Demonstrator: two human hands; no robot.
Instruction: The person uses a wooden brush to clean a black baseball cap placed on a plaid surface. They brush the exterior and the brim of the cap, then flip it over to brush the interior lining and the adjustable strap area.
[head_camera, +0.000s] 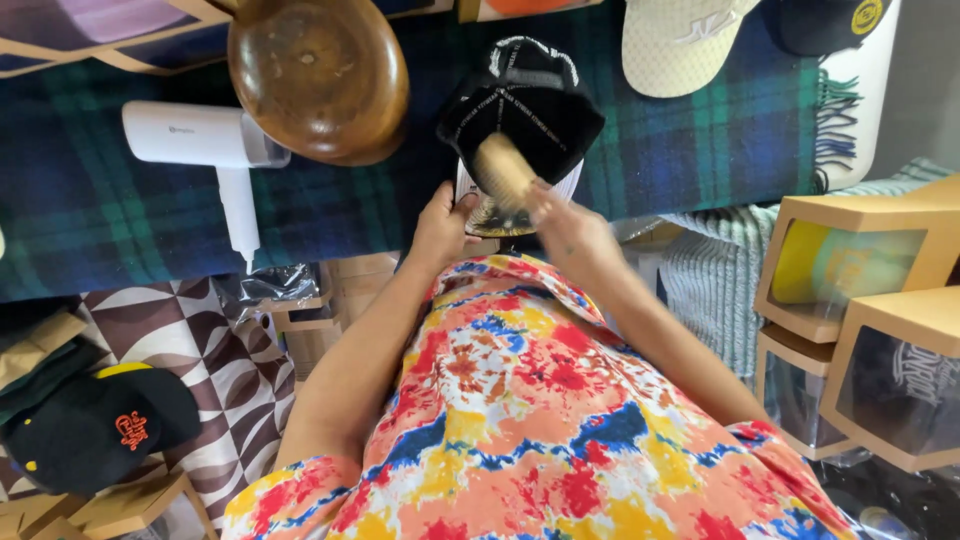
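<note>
A black cap (525, 110) lies upside down on the dark plaid cloth (100, 220), its inner seam tape showing. My left hand (442, 222) grips the cap's brim at the near edge. My right hand (565, 225) holds a wooden brush (503, 170), blurred by motion, over the brim and the cap's opening. The brim's pale patterned underside peeks out between my hands.
A round wooden hat block (320, 75) and a white hand steamer (205, 140) sit to the left. A cream cap (680, 40) lies at the back right. Cardboard window boxes (860, 260) stack on the right. Another black cap (100, 425) rests lower left.
</note>
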